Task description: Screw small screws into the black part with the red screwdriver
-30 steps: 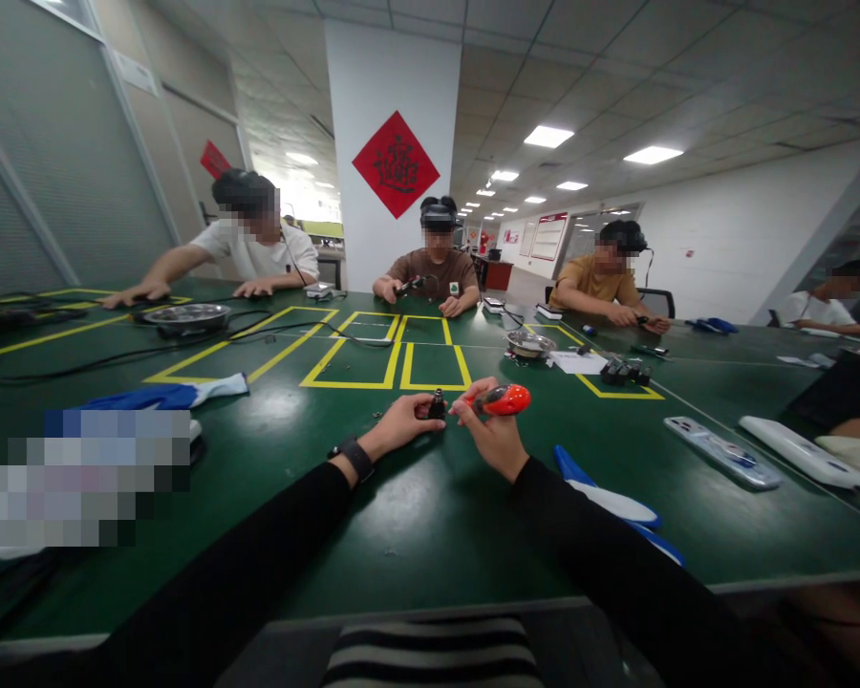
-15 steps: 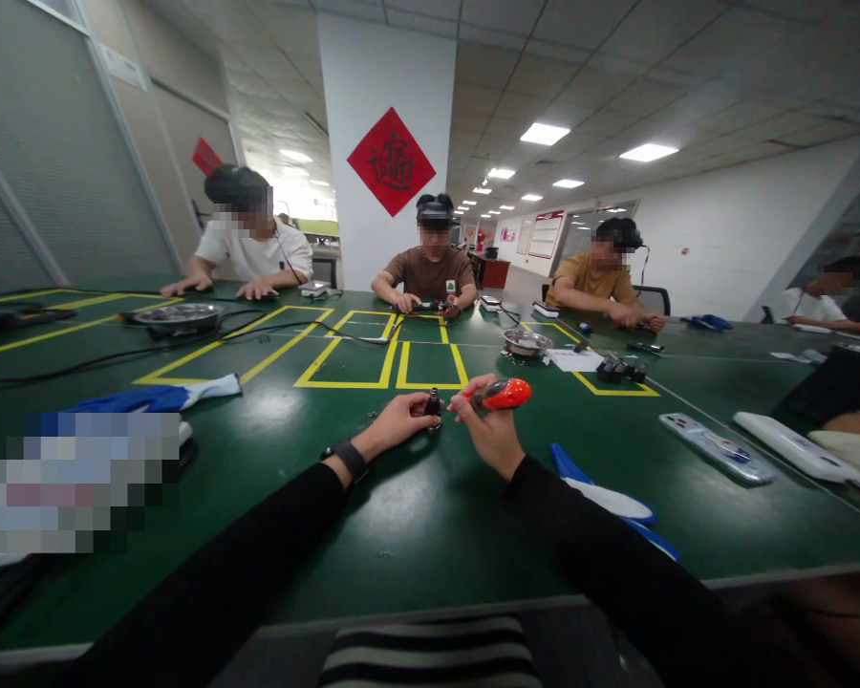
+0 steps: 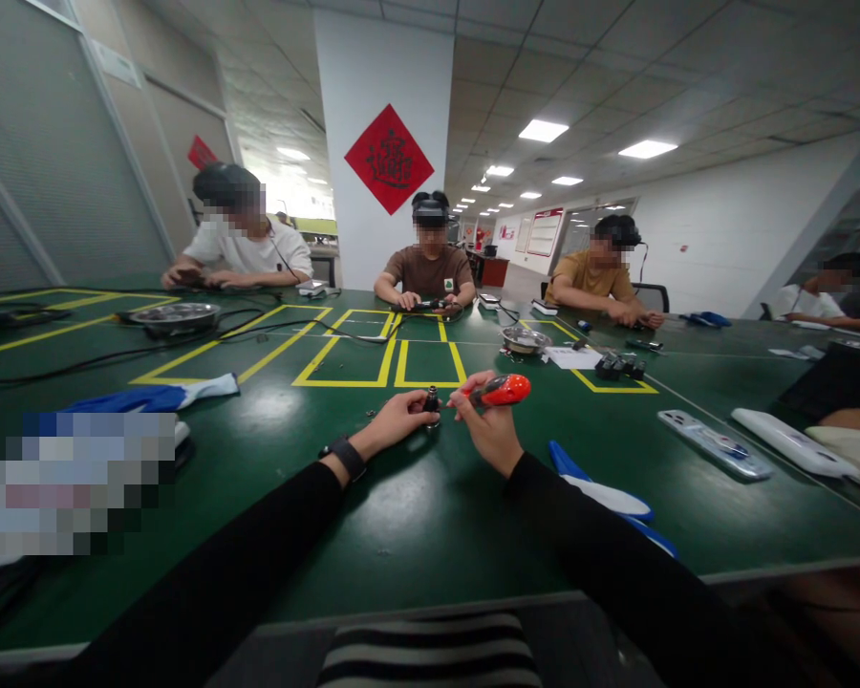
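Note:
My left hand is closed on a small black cylindrical part with metal-looking ends, held upright just over the green table. In my right hand is a screwdriver with a red-orange and black handle, gripped by the fingers. Its handle points right, and its front end faces left toward the black part. The two hands are close together, a small gap between them. Whether the screwdriver's tip touches the part is too small to tell.
Blue and white gloves lie right of my right forearm, near a phone. Another glove is at left. Farther off are a metal bowl, several black parts and a paper. Several people sit around the table.
My hands keep nearly the same pose, the part and screwdriver still in them. Across the table at left, a person's hands have shifted. The view has moved slightly.

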A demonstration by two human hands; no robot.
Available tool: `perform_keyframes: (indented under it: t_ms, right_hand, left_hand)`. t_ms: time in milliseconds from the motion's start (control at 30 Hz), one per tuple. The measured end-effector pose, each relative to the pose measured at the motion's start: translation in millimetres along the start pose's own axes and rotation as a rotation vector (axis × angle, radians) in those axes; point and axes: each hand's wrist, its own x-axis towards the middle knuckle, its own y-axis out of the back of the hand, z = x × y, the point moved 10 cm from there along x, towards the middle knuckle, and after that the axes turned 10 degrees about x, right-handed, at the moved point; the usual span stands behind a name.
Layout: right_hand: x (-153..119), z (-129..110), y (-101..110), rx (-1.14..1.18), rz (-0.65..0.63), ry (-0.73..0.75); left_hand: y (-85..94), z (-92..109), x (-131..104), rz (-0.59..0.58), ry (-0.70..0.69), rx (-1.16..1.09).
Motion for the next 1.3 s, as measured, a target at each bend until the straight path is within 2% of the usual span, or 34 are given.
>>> perform_keyframes:
  t_ms: [200, 367, 467, 633, 700, 867, 1000, 1200, 1300]
  right_hand:
    - [2, 9, -4, 0.175, -0.011, -0.09]
    - [6, 7, -9, 0.284, -0.058, -0.092]
    - [5, 4, -9, 0.251, -0.07, -0.076]
    - [7, -12, 7, -0.006, 0.067, 0.05]
    - [9, -16, 6, 0.03, 0.055, 0.069]
    - [12, -7, -4, 0.183, -0.043, -0.035]
    - [10, -6, -3, 0.199, -0.032, -0.038]
    - [10, -13, -2, 0.12, -0.016, 0.043]
    - [14, -8, -2, 0.184, -0.027, 0.0]
  left_hand:
    - [-2.0, 4, 0, -0.029, -0.001, -0.036]
    - [0.4, 5, 0, -0.02, 0.001, -0.035]
    - [2.3, 1, 0, 0.004, 0.02, -0.009]
    - [2.9, 0, 1, 0.014, 0.004, 0.046]
    - [3.4, 1, 1, 0.016, -0.004, 0.053]
    - [3.7, 2, 0, 0.018, 0.003, 0.053]
    - [2.9, 1, 0, 0.016, 0.01, 0.046]
    - [4.3, 1, -1, 0.036, 0.01, 0.023]
    - [4.9, 0, -1, 0.04, 0.02, 0.032]
